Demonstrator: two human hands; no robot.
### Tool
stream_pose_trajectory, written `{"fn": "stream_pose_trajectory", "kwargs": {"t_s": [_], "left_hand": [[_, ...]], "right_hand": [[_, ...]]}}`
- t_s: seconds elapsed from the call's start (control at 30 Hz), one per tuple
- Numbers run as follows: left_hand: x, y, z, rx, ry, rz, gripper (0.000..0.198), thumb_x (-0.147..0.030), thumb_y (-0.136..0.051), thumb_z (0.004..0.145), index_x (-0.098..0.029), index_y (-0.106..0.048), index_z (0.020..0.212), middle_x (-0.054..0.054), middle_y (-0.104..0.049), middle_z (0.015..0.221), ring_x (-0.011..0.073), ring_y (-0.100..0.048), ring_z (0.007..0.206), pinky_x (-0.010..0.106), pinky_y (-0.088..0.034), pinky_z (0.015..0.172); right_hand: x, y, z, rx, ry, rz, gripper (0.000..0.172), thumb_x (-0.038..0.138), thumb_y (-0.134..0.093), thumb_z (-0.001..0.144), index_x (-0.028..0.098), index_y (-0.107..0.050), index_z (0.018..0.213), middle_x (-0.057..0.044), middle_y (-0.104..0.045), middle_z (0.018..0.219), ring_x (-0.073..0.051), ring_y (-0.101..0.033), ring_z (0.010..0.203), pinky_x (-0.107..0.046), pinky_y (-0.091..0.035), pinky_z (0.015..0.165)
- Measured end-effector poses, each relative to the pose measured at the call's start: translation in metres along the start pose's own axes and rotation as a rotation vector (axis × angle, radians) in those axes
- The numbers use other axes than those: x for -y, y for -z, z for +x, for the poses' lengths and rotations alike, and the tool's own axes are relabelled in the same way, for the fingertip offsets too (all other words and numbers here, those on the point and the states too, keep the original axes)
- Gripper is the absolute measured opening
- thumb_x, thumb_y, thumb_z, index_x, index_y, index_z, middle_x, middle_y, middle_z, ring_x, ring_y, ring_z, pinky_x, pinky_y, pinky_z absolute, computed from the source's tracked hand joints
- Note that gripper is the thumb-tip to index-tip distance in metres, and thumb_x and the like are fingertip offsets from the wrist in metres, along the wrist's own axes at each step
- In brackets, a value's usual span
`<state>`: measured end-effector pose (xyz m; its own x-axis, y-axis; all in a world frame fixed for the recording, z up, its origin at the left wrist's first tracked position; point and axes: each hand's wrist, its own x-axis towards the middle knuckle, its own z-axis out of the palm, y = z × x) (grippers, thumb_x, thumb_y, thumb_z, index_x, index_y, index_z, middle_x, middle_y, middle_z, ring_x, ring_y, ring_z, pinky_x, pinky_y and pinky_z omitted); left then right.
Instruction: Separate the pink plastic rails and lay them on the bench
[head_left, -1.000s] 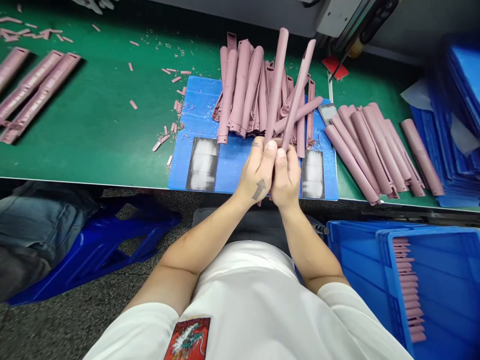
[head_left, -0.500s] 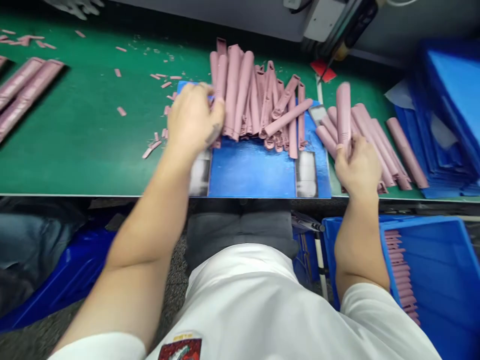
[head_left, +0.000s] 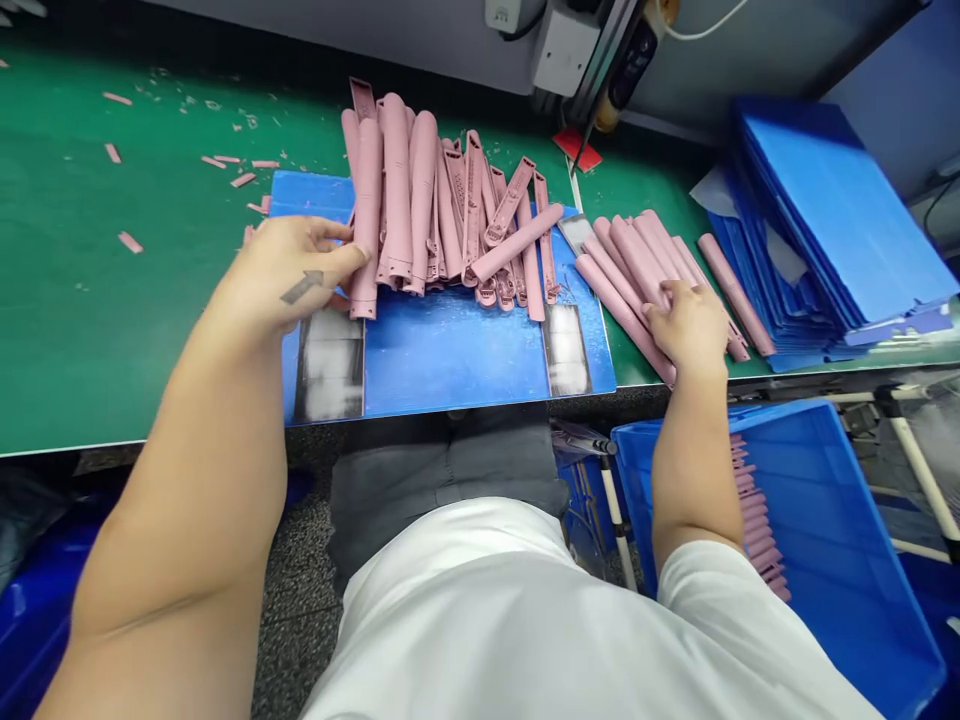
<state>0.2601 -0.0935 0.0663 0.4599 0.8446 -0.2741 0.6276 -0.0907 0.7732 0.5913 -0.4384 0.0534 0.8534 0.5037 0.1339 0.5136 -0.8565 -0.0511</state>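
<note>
My left hand (head_left: 300,265) grips the lower part of a pink tube (head_left: 366,215) at the left end of a pile. The pile of pink parts (head_left: 472,210) lies on a blue sheet (head_left: 457,350), some with hollow sides up and one lying across the others. My right hand (head_left: 690,320) is closed on a pink piece in the right-hand group of pink tubes (head_left: 615,280), which lie side by side on the green table. Its fingertips rest among them, and the far side of the held piece is hidden.
A stack of blue sheets (head_left: 832,230) stands at the right. Below the table edge is a blue bin (head_left: 825,540) with a row of pink parts (head_left: 757,530). Pink scraps (head_left: 244,180) lie at the left. A red tag (head_left: 577,148) sits behind.
The view has shifted right. My right hand has lowered its upright pink piece into the right-hand group. My left hand now holds the leftmost tube, which stands slightly apart from the pile.
</note>
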Motion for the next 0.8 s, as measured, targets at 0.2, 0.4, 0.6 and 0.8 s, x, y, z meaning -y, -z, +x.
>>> {"fn": "stream_pose_trajectory", "kwargs": {"t_s": [0.2,0.4,0.6,0.8], "left_hand": [[0.018,0.000,0.008,0.041,-0.030,-0.353,0.018,-0.009,-0.077,0.076,-0.016,-0.070,0.090,0.001,-0.068,0.083,0.0154,-0.059,0.073,0.029,-0.050,0.075],[0.054,-0.006,-0.014,-0.176,-0.025,-0.634,0.020,-0.027,-0.076,0.066,-0.025,-0.066,0.083,0.001,-0.066,0.068,0.0200,-0.053,0.059,0.029,-0.045,0.050],[0.055,-0.020,-0.063,-0.118,-0.154,-0.923,0.032,-0.053,-0.094,0.082,-0.028,-0.079,0.096,-0.005,-0.047,0.059,0.0124,-0.035,0.046,0.025,-0.040,0.041],[0.031,-0.062,-0.098,-0.042,-0.184,-1.084,0.052,-0.070,-0.100,0.092,-0.025,-0.079,0.107,-0.006,-0.058,0.064,0.0135,-0.052,0.046,0.027,-0.054,0.046]], "right_hand": [[0.081,-0.012,-0.011,0.113,0.215,0.309,0.041,0.050,-0.057,0.119,0.018,-0.079,0.132,-0.020,-0.084,0.127,-0.035,-0.079,0.121,-0.048,-0.060,0.109],[0.163,-0.016,-0.004,0.375,0.309,0.048,0.048,0.046,-0.069,0.115,0.008,-0.075,0.145,-0.030,-0.082,0.145,-0.046,-0.078,0.140,-0.057,-0.062,0.117],[0.170,0.001,-0.013,0.394,0.279,0.061,0.054,0.036,-0.077,0.107,0.005,-0.071,0.151,-0.033,-0.080,0.146,-0.050,-0.080,0.137,-0.058,-0.062,0.115],[0.120,-0.015,-0.084,0.698,0.044,1.057,0.050,0.057,-0.087,0.094,0.022,-0.065,0.123,0.003,-0.069,0.078,-0.017,-0.060,0.061,-0.032,-0.054,0.055]]}}
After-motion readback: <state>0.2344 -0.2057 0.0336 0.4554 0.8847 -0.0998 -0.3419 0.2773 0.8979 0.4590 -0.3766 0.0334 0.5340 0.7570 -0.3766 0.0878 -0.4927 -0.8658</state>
